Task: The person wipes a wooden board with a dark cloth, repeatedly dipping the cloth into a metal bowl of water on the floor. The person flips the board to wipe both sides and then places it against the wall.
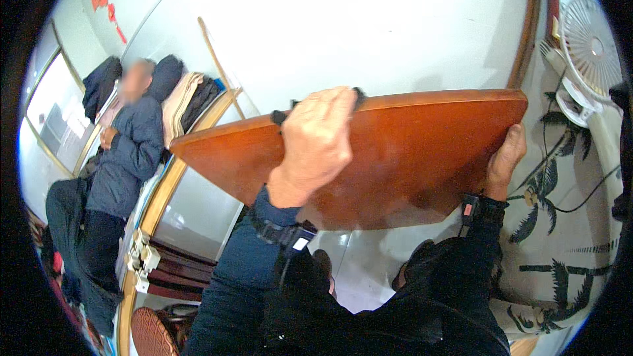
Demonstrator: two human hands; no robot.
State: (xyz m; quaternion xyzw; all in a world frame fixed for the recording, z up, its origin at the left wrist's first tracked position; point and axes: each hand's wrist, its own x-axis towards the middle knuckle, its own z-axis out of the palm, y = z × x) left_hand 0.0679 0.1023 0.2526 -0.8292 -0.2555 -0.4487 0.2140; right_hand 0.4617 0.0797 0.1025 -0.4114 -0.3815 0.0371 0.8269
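Note:
A reddish-brown wooden panel [405, 158] with a thick edge spans the view in front of me, its broad face towards me. My left hand [319, 141] lies over the panel's upper edge, fingers bent around a black fitting [358, 98] that only partly shows; a second black piece [279, 117] sticks out beside the knuckles. At the panel's right end my right hand [507, 155] grips the edge, with the thumb on the near side and the other fingers hidden. Both wrists wear black straps with small devices.
A person [128, 143] in dark clothes reclines at left by folded textiles [180, 104]. A wood-edged bed or bench [165, 193] runs there. At right, a white fan [596, 47] stands on patterned fabric [549, 227], with cables. A white wall [395, 24] rises ahead.

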